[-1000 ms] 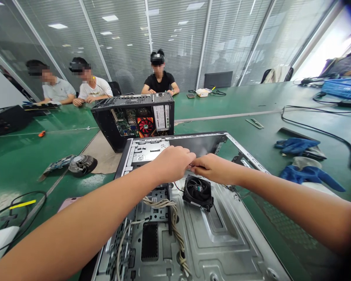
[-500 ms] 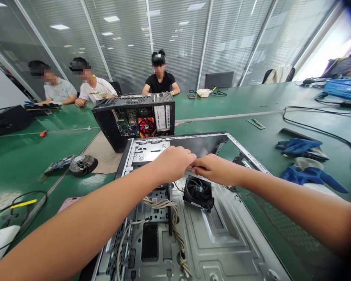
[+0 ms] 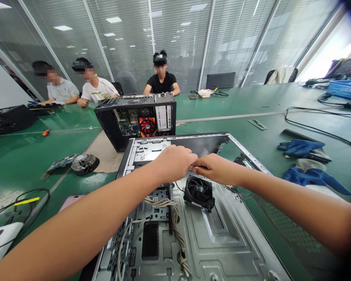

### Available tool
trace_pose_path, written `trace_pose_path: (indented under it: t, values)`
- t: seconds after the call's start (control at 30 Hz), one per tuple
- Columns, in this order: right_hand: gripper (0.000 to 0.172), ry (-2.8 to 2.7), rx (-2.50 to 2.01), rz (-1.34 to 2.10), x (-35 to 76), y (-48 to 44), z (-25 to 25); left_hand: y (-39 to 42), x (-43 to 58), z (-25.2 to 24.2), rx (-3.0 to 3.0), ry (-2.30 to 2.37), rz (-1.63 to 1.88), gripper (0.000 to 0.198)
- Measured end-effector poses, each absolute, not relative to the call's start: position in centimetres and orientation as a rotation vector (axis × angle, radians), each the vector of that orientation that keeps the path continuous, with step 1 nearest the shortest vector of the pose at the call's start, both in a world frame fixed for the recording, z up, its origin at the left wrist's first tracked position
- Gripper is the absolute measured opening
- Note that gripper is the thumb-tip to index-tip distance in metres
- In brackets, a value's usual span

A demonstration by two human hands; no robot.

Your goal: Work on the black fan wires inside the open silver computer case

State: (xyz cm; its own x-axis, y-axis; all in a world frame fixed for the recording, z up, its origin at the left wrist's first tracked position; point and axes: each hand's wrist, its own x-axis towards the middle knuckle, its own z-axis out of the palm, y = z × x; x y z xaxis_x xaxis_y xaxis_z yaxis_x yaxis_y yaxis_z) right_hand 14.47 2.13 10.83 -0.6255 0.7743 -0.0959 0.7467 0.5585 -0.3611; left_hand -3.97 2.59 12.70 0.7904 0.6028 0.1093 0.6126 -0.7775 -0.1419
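Both my hands meet above an open metal computer case [image 3: 236, 242] lying in front of me. My left hand [image 3: 177, 162] is closed in a pinch, its fingertips against those of my right hand [image 3: 212, 168], which is pinched too. A thin dark cable shows between the fingertips; most of it is hidden by the fingers. Just below the hands sits a black square cooling fan [image 3: 199, 193], tilted inside the case. From the fan's left side its thin wire [image 3: 179, 187] runs up under my left hand. Twisted beige cables [image 3: 177, 226] lie along the case floor.
Behind stands a second computer tower [image 3: 111, 125] with a red fan inside. Blue work gloves [image 3: 307, 171] and a black cable [image 3: 333, 130] lie right; a round heatsink fan [image 3: 84, 164] and a pink phone [image 3: 71, 202] lie left. Several people sit across the green table [image 3: 222, 105].
The view has shifted slightly, so everything appears a little further right. My hands stay pinched together over the fan, with hardly any movement.
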Motion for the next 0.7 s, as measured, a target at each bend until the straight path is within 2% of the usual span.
trace_pose_path:
  t: [0.43, 0.7]
  values:
    - [0.032, -2.709, -1.393, 0.547, 14.15, 1.94, 11.02, 2.34, -3.94, 12.65, -2.714, -0.705, -0.034, 0.011]
    - [0.032, -2.697, -1.364, 0.543, 14.22, 1.97, 11.0, 2.2, -3.72, 12.92, -2.735, -0.723, -0.017, 0.011]
